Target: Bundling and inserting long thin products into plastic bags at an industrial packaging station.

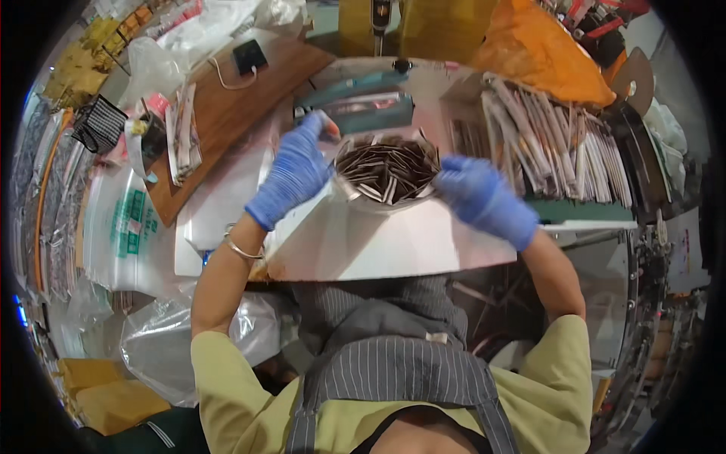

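An upright, open-topped bag (382, 203) stands on the white table in front of me, packed with several thin brown packets (387, 168) on edge. My left hand (291, 174), in a blue knit glove, is at the bag's left side. Its fingers stretch up past the rim, and the thumb side is close against the bag; a small orange-and-white patch shows by the fingertips. On the other side, my right hand (488, 198), gloved in blue too and slightly blurred, has its fingers curled at the right rim. The bag's far wall is mostly hidden.
Behind the bag lies a grey-green tray (370, 113). A row of flat packets (560, 144) fills the right side, with an orange bag (533, 53) beyond. To the left are a brown wooden board (215, 132) and clear plastic bags (121, 227). The table's front edge (401, 277) is near my apron.
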`<act>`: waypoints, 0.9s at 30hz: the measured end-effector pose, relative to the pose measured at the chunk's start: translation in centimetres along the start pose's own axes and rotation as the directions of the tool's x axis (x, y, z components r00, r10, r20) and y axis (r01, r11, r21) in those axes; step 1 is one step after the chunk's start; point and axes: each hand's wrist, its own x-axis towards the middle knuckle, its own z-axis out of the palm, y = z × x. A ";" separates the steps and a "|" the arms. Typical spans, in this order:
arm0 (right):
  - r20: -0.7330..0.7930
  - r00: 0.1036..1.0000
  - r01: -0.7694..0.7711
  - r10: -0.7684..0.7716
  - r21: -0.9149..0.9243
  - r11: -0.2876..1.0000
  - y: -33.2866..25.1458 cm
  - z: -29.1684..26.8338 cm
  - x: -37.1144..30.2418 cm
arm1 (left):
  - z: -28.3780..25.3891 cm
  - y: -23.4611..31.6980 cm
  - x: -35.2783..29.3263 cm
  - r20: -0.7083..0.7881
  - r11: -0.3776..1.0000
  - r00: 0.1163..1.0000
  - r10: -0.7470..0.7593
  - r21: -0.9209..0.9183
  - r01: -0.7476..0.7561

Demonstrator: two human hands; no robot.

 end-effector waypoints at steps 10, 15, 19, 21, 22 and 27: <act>-0.567 0.820 -0.244 0.075 -0.229 0.942 -2.0 -4.3 5.5 | -2.4 1.9 5.6 -0.031 0.794 0.954 -0.297 -0.563 0.229; -0.379 0.920 -0.259 0.097 -0.404 0.877 1.3 3.4 5.6 | -0.4 4.0 2.9 0.061 0.546 0.989 -0.138 -0.828 0.127; -0.645 0.749 0.061 -0.153 -0.163 0.985 0.4 1.2 6.5 | 5.8 2.6 -0.3 -0.250 0.782 0.954 0.163 -0.557 -0.279; -0.593 0.803 0.015 -0.066 -0.091 0.996 1.1 0.7 8.8 | 7.8 3.5 -0.1 -0.202 0.892 0.945 0.258 -0.327 -0.313; -0.534 0.845 -0.061 0.026 -0.049 0.997 3.3 0.9 10.6 | 9.0 3.6 0.3 -0.215 0.859 0.974 0.076 -0.481 -0.173; -0.626 0.595 -0.586 0.504 0.092 0.805 17.5 5.7 14.4 | 15.9 -1.6 2.9 0.036 0.305 0.884 -0.466 -0.931 0.199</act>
